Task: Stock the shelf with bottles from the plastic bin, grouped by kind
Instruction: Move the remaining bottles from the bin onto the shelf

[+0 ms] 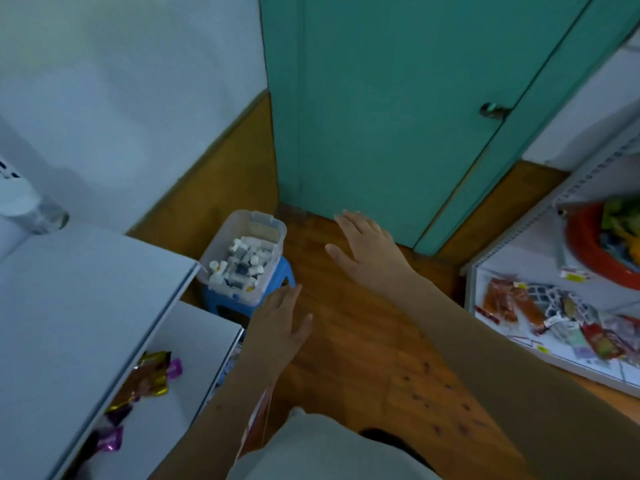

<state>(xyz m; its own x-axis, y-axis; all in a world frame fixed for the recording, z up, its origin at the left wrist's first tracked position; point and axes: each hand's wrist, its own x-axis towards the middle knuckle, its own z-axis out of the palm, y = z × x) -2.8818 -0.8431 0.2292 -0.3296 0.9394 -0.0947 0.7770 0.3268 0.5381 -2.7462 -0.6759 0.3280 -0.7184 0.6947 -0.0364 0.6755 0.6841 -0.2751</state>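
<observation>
The plastic bin (221,251) is a clear, round-cornered rectangular tub sitting on a small blue stool (282,271) in the corner where the white wall meets the green door (381,98); its long axis runs from the near left up toward the door, and its open top faces upward; the bottles (242,261) inside are small, mostly white-capped, some with dark labels, lying and standing in a jumble at the near end, so no common direction can be told; the far end of the bin shows a bare pale bottom.

The left hand (280,323) hovers just near the bin's near right corner, fingers straight and together, palm down, holding nothing; the right hand (367,247) is stretched out above the wooden floor (346,341) before the door, fingers spread and relaxed, likewise empty.

To the left stands a white shelf (86,306) with smooth flat boards; shiny gold and purple candy wrappers (145,379) lie on its lower board; a clear cup-like object (45,213) sits blurred at the top left. To the right another white shelf unit (519,278) carries orange snack packets (509,303), mixed packets and a red basin (595,258) with green contents. The floor is glossy brown plank, speckled with dark marks near the right forearm.
</observation>
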